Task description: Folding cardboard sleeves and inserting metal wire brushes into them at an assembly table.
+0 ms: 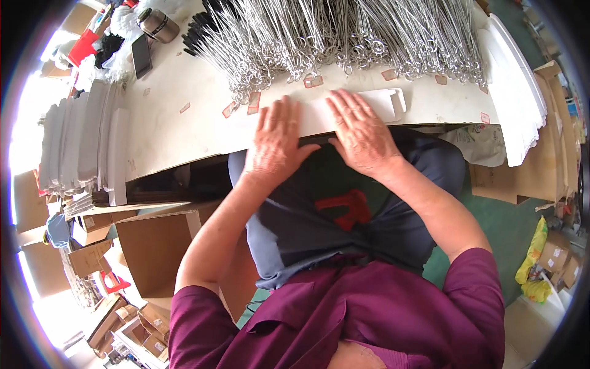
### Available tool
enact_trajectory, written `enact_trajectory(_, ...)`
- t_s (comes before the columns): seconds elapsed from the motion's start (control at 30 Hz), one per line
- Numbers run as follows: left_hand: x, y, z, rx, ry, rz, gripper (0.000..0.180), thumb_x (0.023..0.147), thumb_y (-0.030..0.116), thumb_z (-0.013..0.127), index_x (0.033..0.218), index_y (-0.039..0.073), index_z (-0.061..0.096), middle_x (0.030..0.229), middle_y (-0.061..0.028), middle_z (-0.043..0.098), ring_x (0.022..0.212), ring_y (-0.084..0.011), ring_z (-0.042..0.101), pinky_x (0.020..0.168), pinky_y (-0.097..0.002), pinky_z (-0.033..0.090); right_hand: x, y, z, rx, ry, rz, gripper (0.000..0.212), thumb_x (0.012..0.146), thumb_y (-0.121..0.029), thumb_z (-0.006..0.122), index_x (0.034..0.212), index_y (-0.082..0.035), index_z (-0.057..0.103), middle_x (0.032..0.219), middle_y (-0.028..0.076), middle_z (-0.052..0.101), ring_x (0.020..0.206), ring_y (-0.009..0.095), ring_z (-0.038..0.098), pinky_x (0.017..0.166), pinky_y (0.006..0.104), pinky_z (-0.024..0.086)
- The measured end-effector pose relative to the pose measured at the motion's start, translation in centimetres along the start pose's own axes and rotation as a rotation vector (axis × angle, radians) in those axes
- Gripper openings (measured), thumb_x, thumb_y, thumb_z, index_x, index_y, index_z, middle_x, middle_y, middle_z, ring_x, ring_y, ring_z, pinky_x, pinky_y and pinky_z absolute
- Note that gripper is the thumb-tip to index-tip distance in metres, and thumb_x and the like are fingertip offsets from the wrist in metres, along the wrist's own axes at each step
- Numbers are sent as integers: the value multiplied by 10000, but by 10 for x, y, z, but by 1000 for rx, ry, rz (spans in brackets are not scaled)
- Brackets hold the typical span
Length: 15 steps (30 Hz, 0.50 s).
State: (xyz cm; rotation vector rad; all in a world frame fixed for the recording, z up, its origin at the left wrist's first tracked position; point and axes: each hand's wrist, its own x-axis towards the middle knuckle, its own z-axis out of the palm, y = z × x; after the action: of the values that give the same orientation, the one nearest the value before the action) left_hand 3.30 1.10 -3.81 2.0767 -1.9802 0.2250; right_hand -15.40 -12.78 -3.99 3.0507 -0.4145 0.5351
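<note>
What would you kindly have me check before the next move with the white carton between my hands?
1. Left hand laid flat at the carton's left part, fingers extended: ok.
2. Right hand laid flat over the white carton, fingers extended: ok.
3. Flap at the carton's right end tucked in: not ok, it sticks out.
4. Carton's left end closed: cannot tell, the left hand hides it.
5. Ring-ended wire rods clear of the carton: ok, they lie beyond it on the table.
6. Contents inside the carton: cannot tell, its inside does not show.
</note>
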Motion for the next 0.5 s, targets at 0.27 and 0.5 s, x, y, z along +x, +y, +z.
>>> enact_trajectory(0.27, -35, -46, -29, 112, -28, -96, 961, 834, 404, 814, 1504, -106, 349, 1520, -327, 426, 1420, -476, 397, 1191, -563, 291, -37, 44, -25, -23, -28, 221, 875, 913, -401, 731, 1559, 46, 346, 1601, 188, 394, 1505, 312, 357, 1280, 448, 228)
enact_trajectory(0.5, -49, -23, -33, 62, -18, -41, 826, 834, 318, 819, 1426, -119, 445, 1439, -335, 496, 1346, -498, 463, 1152, -579, 349, -56, 51, -30, 78, 80, 94, 604, 893, -216, 723, 1421, 15, 542, 1454, 138, 559, 1399, 290, 485, 1243, 460, 311)
